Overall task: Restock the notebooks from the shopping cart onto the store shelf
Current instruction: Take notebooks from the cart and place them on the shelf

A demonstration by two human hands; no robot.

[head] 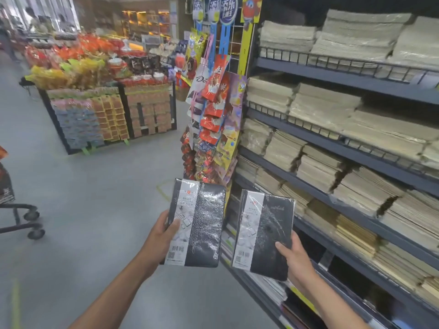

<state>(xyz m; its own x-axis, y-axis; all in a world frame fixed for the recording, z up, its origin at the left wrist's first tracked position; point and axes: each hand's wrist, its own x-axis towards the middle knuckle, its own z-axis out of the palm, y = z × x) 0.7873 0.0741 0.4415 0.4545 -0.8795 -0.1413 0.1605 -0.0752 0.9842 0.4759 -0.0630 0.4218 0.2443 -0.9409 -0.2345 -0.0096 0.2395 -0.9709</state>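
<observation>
We hold two black notebooks up in front of us, one in each hand. Our left hand [164,236] grips the left notebook [196,224] by its left edge, thumb on the white band. Our right hand [297,257] grips the right notebook [263,233] at its lower right corner — thumb on the cover. Both are wrapped in shiny plastic and stand upright, side by side, not touching. The store shelf [356,210] is on our right, full of pale book stacks. The shopping cart [21,210] is far left — only its wheels show.
</observation>
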